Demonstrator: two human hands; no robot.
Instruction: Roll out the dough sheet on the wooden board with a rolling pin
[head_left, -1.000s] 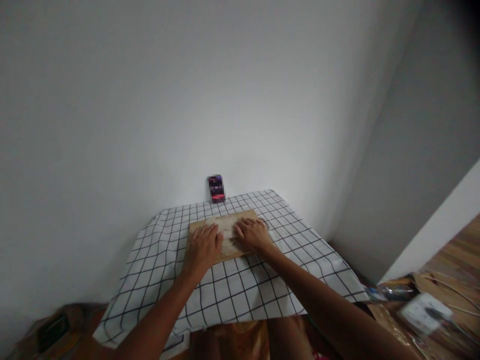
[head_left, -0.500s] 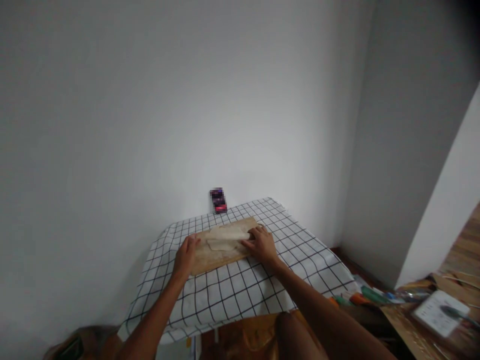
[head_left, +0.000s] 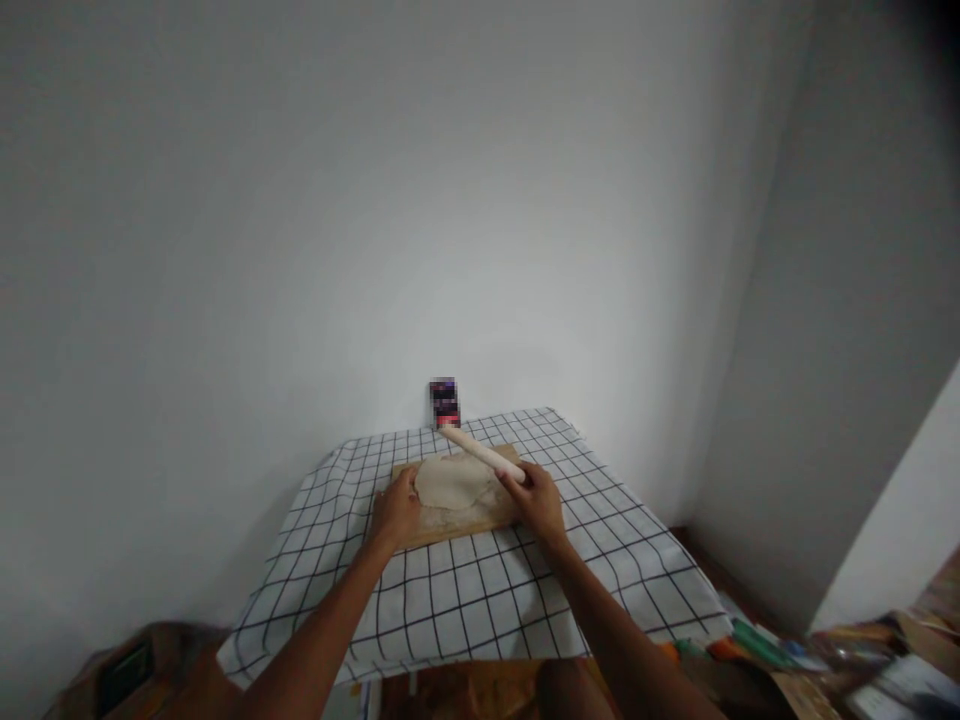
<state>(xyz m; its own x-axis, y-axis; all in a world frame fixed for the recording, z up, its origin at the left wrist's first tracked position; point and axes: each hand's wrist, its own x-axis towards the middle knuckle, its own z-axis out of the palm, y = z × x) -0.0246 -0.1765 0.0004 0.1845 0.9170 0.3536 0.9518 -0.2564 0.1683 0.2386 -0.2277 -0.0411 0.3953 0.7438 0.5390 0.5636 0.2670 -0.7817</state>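
Observation:
A flattened sheet of pale dough (head_left: 450,482) lies on a wooden board (head_left: 469,520). My left hand (head_left: 396,508) is at the dough's left edge, its fingers curled and closed on that edge; the fingertips are partly hidden. Gripped near its close end, a light wooden rolling pin (head_left: 480,450) is in my right hand (head_left: 538,502), over the right part of the board. The pin is raised off the dough and slants toward the far left.
The board rests on a table with a black-and-white checked cloth (head_left: 480,600). A small pixelated dark item (head_left: 445,403) leans against the white wall (head_left: 450,200) behind. Assorted clutter (head_left: 810,650) is at the lower right, and a brown bag-like item (head_left: 142,665) at the lower left.
The rolling pin has gone from lying across the dough to being lifted and slanted in my right hand. My left hand has moved right, from the board's edge onto the dough's edge.

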